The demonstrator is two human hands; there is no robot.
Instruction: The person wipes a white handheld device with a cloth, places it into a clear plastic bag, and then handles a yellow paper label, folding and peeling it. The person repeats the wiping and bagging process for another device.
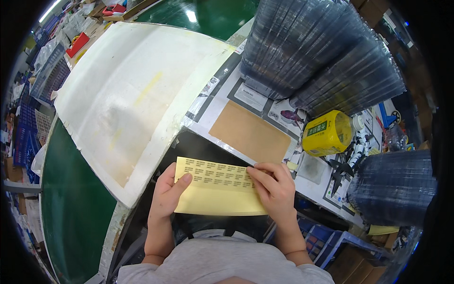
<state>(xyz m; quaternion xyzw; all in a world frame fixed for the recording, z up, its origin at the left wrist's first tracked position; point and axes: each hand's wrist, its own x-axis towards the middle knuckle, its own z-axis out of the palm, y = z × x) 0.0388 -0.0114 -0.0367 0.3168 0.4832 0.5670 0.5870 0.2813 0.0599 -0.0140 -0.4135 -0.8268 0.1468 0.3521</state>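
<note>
A yellow sheet of small printed stickers is held up before my body. Rows of tiny dark print cover its upper part, while the lower part is plain. My left hand grips its left edge, with the thumb on the front face. At the upper right corner, the thumb and fingertips of my right hand pinch together over the print. Whether a single sticker is between those fingertips cannot be made out. The fingers of my left hand behind the sheet are hidden.
A white covered board lies left over a green conveyor belt. On the right-hand table are a brown cardboard piece, tall stacks of clear plastic trays, a yellow bottle and a black toy shark. A blue crate stands below.
</note>
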